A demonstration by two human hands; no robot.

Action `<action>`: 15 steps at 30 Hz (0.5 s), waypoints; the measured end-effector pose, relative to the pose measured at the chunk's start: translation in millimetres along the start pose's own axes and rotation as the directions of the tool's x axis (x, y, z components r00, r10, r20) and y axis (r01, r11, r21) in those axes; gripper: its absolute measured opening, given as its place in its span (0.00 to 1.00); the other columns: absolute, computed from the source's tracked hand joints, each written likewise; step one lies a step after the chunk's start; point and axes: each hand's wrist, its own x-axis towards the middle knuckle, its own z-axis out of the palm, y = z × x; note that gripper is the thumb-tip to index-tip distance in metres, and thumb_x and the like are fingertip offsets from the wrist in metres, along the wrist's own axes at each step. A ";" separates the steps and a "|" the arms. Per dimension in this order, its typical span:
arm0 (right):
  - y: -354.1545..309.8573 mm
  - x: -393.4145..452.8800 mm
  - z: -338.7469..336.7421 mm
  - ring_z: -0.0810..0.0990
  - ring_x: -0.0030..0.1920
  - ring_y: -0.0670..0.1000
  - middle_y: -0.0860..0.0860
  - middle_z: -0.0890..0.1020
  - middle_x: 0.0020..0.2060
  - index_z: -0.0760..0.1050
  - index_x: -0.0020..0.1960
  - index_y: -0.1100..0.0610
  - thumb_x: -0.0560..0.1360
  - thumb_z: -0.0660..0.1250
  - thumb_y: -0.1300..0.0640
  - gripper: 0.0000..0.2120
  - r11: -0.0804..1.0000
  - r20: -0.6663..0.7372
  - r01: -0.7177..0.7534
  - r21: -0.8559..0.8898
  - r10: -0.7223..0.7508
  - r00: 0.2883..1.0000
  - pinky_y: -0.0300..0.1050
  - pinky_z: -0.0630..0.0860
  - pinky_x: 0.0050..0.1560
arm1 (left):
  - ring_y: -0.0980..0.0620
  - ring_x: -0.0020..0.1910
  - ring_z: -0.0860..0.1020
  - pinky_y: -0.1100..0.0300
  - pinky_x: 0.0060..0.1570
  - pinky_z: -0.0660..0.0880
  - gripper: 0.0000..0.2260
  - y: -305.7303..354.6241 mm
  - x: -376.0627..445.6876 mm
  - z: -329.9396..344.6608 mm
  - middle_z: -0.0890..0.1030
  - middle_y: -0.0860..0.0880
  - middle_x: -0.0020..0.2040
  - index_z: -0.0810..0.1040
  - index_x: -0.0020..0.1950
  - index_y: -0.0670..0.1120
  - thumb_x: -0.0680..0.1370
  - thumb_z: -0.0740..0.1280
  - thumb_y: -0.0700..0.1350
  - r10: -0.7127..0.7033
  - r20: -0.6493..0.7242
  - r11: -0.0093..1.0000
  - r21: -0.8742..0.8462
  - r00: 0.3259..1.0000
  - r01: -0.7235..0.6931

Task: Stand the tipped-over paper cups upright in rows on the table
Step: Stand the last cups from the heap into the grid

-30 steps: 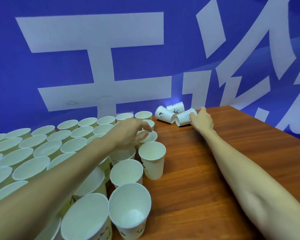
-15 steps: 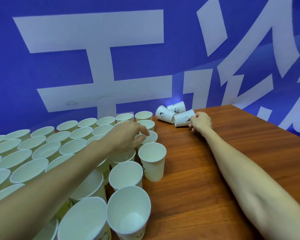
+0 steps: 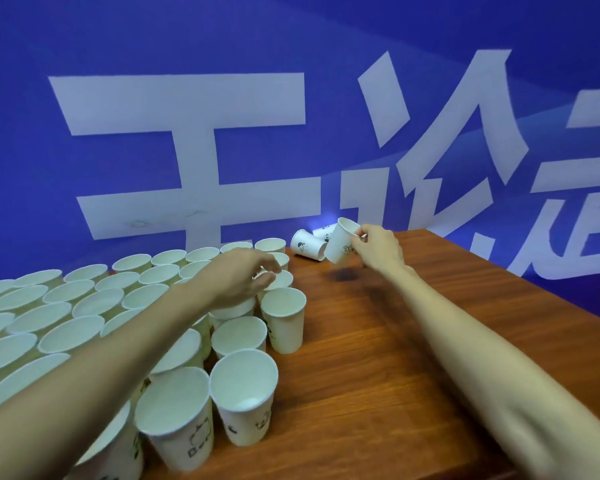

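Fingers of the right hand (image 3: 378, 249) pinched a paper cup (image 3: 342, 242) by its rim, now lifted clear of the worktop (image 3: 413, 341) where a second earlier it lay tipped. The left hand (image 3: 238, 277) hovered loosely curled over the upright rows (image 3: 84, 306), holding nothing. Two tipped cups (image 3: 305, 244) remained near the backdrop; the lifted cup likely goes beside the outer row.

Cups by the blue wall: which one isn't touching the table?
The cup pinched in the right hand, tilted above the table. The tipped cup beside it lies sideways.
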 end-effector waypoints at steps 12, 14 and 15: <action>-23.6 -89.8 -54.0 0.80 0.33 0.47 0.44 0.83 0.38 0.79 0.47 0.47 0.73 0.63 0.50 0.07 0.957 0.097 0.284 -0.059 -0.278 0.956 0.51 0.80 0.44 | 0.59 0.50 0.78 0.54 0.52 0.78 0.09 35.2 -61.9 -4.0 0.82 0.56 0.55 0.81 0.57 0.53 0.80 0.63 0.49 0.044 -0.028 0.997 -0.065 0.999 -0.046; -26.4 -104.7 -60.6 0.79 0.33 0.46 0.43 0.83 0.38 0.78 0.46 0.47 0.73 0.63 0.50 0.06 0.954 0.088 0.295 -0.045 -0.291 0.953 0.50 0.80 0.43 | 0.60 0.49 0.78 0.55 0.52 0.78 0.09 38.4 -71.2 -4.4 0.82 0.57 0.54 0.81 0.56 0.54 0.80 0.64 0.50 0.045 -0.038 0.996 -0.076 0.998 -0.048; -27.2 -112.1 -63.2 0.79 0.34 0.46 0.44 0.83 0.38 0.78 0.45 0.46 0.74 0.63 0.50 0.05 0.953 0.080 0.301 -0.043 -0.297 0.951 0.50 0.80 0.43 | 0.61 0.49 0.78 0.56 0.52 0.78 0.09 39.6 -75.4 -4.3 0.82 0.57 0.53 0.81 0.56 0.54 0.80 0.64 0.50 0.045 -0.039 0.996 -0.079 0.998 -0.048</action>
